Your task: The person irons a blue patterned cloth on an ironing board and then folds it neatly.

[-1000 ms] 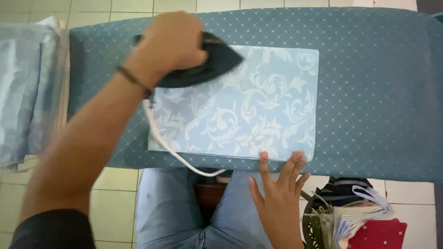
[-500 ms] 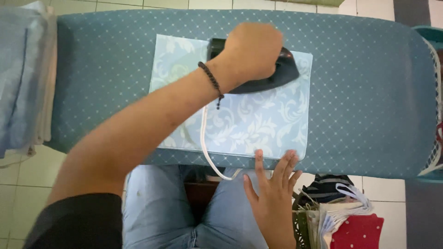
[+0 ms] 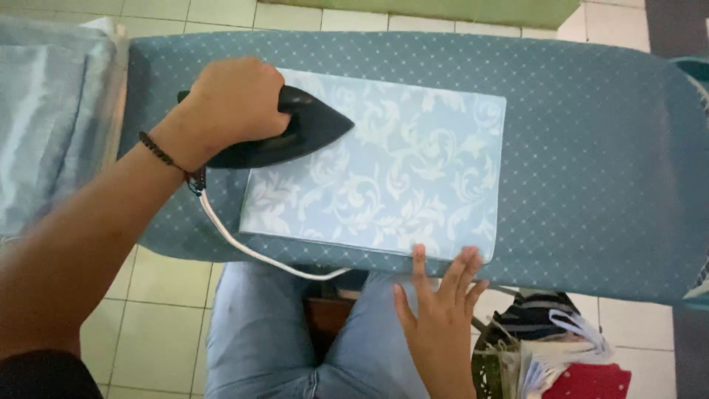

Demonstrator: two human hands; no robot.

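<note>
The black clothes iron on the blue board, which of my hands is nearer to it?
Left. The left hand grips the black clothes iron by its handle; the right hand rests at the near edge of the folded pale blue patterned cloth, apart from it.

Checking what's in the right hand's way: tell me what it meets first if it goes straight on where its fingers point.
The right hand already has fingertips at the near edge of the folded patterned cloth; straight on, it slides across that.

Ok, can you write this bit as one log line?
left hand: gripping black iron | iron: on patterned blue cloth, left end | right hand: fingertips at cloth's near edge | ironing board: under cloth
</note>
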